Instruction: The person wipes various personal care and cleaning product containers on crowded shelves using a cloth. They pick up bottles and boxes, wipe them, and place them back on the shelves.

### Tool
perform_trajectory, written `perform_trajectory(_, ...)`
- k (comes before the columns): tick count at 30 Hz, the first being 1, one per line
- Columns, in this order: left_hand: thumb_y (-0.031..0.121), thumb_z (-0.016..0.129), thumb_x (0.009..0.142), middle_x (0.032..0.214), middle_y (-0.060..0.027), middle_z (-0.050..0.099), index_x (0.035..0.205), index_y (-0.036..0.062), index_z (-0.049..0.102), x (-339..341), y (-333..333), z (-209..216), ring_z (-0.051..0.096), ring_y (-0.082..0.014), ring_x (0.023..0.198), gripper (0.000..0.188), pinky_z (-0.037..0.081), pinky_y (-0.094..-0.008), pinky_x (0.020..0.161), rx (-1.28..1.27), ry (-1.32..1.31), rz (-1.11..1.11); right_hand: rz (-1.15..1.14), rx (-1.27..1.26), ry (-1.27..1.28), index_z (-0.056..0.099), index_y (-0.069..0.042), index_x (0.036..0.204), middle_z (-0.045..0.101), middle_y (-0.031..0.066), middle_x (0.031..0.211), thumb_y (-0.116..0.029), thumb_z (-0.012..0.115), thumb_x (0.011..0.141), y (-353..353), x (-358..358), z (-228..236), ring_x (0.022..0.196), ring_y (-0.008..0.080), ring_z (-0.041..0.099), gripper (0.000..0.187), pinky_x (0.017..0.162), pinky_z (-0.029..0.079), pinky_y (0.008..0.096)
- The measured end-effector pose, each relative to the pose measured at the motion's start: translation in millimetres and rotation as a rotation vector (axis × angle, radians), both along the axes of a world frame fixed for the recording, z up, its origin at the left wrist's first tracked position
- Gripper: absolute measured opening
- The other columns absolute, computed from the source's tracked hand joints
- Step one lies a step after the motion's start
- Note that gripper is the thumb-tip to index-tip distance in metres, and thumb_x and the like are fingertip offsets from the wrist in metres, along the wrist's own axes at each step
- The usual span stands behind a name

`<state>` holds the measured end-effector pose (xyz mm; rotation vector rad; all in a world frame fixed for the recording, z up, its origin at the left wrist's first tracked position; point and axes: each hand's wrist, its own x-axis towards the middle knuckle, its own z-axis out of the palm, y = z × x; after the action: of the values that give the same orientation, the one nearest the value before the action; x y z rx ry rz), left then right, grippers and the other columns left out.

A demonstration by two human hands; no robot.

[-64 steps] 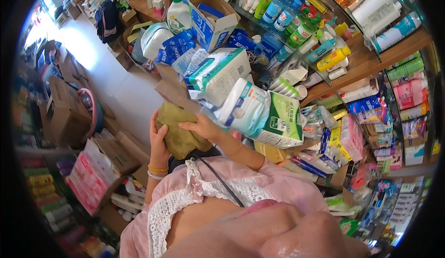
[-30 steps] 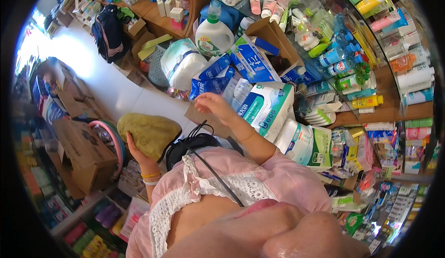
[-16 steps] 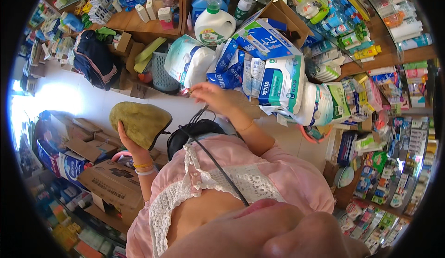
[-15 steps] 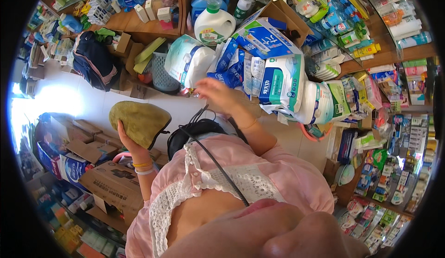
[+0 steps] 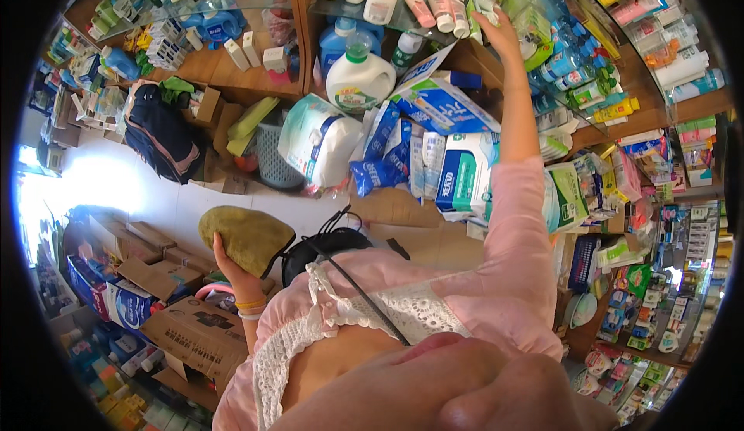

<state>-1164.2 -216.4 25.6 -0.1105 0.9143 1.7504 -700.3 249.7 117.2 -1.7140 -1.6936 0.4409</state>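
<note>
My left hand [image 5: 227,256] holds an olive-green cloth [image 5: 248,237] with a dark edge, bunched into a rounded shape above the floor. Its fingers are mostly hidden behind the cloth. Up at the glass shelf, my right arm is stretched far out, and my right hand [image 5: 498,32] has its fingers closed about a small white-and-green tube [image 5: 486,6]. Beside that hand lie pink-and-white tubes [image 5: 440,6] with their caps toward me. Several clear bottles with blue tops [image 5: 566,63] stand to its right.
Below the shelf, a white jug with a green cap [image 5: 360,82], a blue-and-white carton [image 5: 446,105] and wipes packs [image 5: 463,171] are crowded together. A grey basket [image 5: 277,156] and a dark backpack [image 5: 161,132] stand left of them. Cardboard boxes [image 5: 194,338] lie at lower left.
My right hand has gone from over the packs near the middle up and right to the shelf, and closed on a tube there. My left hand still holds the cloth, slightly lower and further right.
</note>
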Motion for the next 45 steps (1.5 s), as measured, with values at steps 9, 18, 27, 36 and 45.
perform_trajectory(9,0.043,0.048,0.089,0.123,-0.0123,0.054,0.124,0.0051,0.048,38.8,25.4,-8.3,0.053,-0.0279,0.111,0.052,0.044,-0.0427,0.095,-0.132,-0.024,0.063,-0.156,-0.475,-0.555,0.016,-0.016,0.146,0.027,0.0262,0.143,-0.08,0.068,0.04,61.4,-69.9,-35.9,0.131,0.0438,0.028,0.134,0.101,0.02,0.0632)
perform_trajectory(18,0.043,0.047,0.089,0.123,-0.0119,0.054,0.125,0.006,0.048,14.5,76.3,-22.6,0.054,-0.0284,0.111,0.052,0.044,-0.0436,0.094,-0.125,-0.041,-0.053,0.002,-0.531,-0.555,0.024,-0.022,0.144,0.031,0.0243,0.142,-0.069,0.076,0.04,118.8,-24.8,-73.3,0.132,0.0393,0.03,0.125,0.101,0.022,0.0629)
perform_trajectory(27,0.043,0.047,0.089,0.125,-0.0133,0.052,0.127,0.0055,0.044,-21.2,112.7,-22.1,0.052,-0.0303,0.113,0.054,0.042,-0.046,0.095,-0.1,-0.067,-0.105,-0.023,-0.507,-0.681,0.03,-0.027,0.142,0.035,0.0256,0.139,-0.059,0.075,0.043,91.5,-21.0,-53.2,0.125,0.0403,0.04,0.113,0.101,0.035,0.0491)
perform_trajectory(36,0.043,0.048,0.088,0.126,-0.0143,0.052,0.128,0.0046,0.044,-17.9,127.7,-30.0,0.052,-0.0314,0.114,0.055,0.042,-0.0464,0.096,-0.078,-0.096,-0.195,-0.096,-0.211,-0.395,0.055,-0.021,0.122,0.064,0.016,0.107,-0.05,0.064,0.062,72.0,-18.0,-42.2,0.1,0.032,0.06,0.067,0.085,0.047,0.0392)
perform_trajectory(45,0.042,0.047,0.089,0.126,-0.0131,0.052,0.129,0.0063,0.044,-3.4,132.0,-29.4,0.052,-0.0308,0.114,0.054,0.042,-0.0458,0.097,-0.011,-0.086,-0.239,-0.045,0.213,-0.106,0.054,-0.01,0.125,0.065,0.0111,0.099,-0.041,0.068,0.065,-18.5,40.7,60.0,0.088,0.0202,0.061,0.069,0.078,0.046,0.0303)
